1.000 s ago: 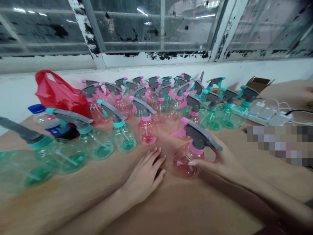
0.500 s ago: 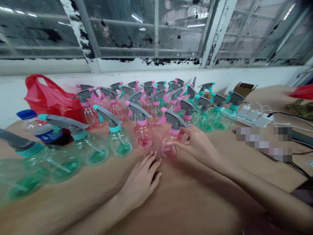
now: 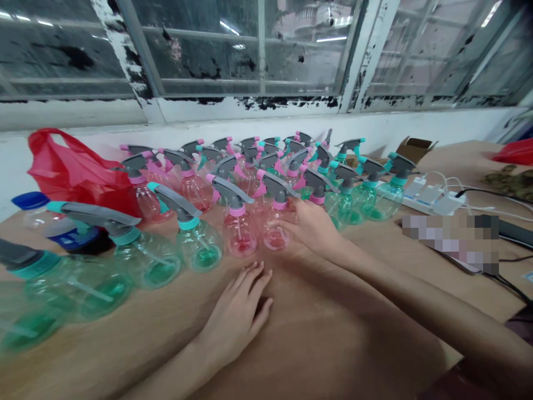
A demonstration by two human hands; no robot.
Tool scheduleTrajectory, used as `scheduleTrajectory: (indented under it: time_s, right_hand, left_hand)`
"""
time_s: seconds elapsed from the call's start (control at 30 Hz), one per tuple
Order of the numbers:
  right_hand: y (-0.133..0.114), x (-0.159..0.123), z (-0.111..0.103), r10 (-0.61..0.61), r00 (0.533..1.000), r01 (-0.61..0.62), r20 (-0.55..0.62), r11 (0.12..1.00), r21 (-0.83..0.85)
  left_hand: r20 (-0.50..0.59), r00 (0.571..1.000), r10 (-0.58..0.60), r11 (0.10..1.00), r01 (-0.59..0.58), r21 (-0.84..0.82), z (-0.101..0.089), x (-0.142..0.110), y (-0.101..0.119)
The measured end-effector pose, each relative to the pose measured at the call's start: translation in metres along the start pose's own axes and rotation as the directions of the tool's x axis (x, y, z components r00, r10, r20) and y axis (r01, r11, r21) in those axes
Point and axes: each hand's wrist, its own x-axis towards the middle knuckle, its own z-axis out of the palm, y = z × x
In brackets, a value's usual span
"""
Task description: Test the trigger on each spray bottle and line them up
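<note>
My right hand [image 3: 312, 225] reaches forward and wraps round a pink spray bottle [image 3: 275, 225] with a grey trigger head, standing on the brown table [image 3: 333, 344] beside another pink bottle [image 3: 238, 230]. My left hand [image 3: 241, 314] lies flat on the table in front of them, fingers stretched out, holding nothing. Behind stand several more pink and green spray bottles [image 3: 350, 194] in rows. Larger-looking green ones [image 3: 195, 239] stand at the left.
A red plastic bag [image 3: 75, 172] sits at the back left beside a blue-capped bottle [image 3: 37, 208]. At the right lie a white power strip with cables [image 3: 433, 203], a small cardboard box [image 3: 414, 149] and a blurred-out patch. Windows run along the wall behind.
My right hand has carried the pink bottle away from me and to the left, setting it into the row beside the other pink bottle. My left hand stayed flat on the table.
</note>
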Motion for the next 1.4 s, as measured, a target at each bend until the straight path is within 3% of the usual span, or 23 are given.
scheduleTrajectory:
  time_s: [0.37,0.5,0.6,0.77,0.87,1.17,1.4]
  right_hand:
    - [0.000,0.006,0.001,0.004,1.000,-0.006,0.027,0.998,0.066]
    - [0.007,-0.013,-0.017,-0.034,0.999,0.028,0.015,0.960,0.279]
    - [0.022,-0.030,-0.037,0.010,1.000,-0.016,0.015,0.907,0.420]
    - [0.066,-0.042,-0.053,0.172,0.979,-0.132,-0.106,0.941,0.311]
    - [0.083,-0.037,-0.046,0.227,0.972,-0.206,-0.062,0.948,0.242]
    - [0.074,-0.015,-0.009,0.113,0.993,-0.115,0.024,0.978,0.172]
    - [0.077,-0.043,-0.028,0.068,0.996,-0.072,0.062,0.996,0.054]
  left_hand:
    - [-0.027,1.000,-0.002,1.000,0.002,0.007,0.002,-0.001,-0.001]
    - [-0.077,0.997,0.004,1.000,-0.003,0.024,0.004,-0.002,-0.002]
    - [-0.093,0.996,0.010,1.000,-0.009,0.006,0.005,-0.003,-0.004]
    - [-0.080,0.996,-0.030,0.997,0.025,-0.068,-0.001,0.000,-0.005]
    - [-0.084,0.993,-0.079,0.988,0.067,-0.136,-0.008,0.004,-0.002]
    - [-0.056,0.988,-0.144,0.949,0.122,-0.290,-0.014,0.022,0.020]
    - [-0.082,0.978,-0.193,0.880,0.136,-0.455,-0.008,0.058,0.040]
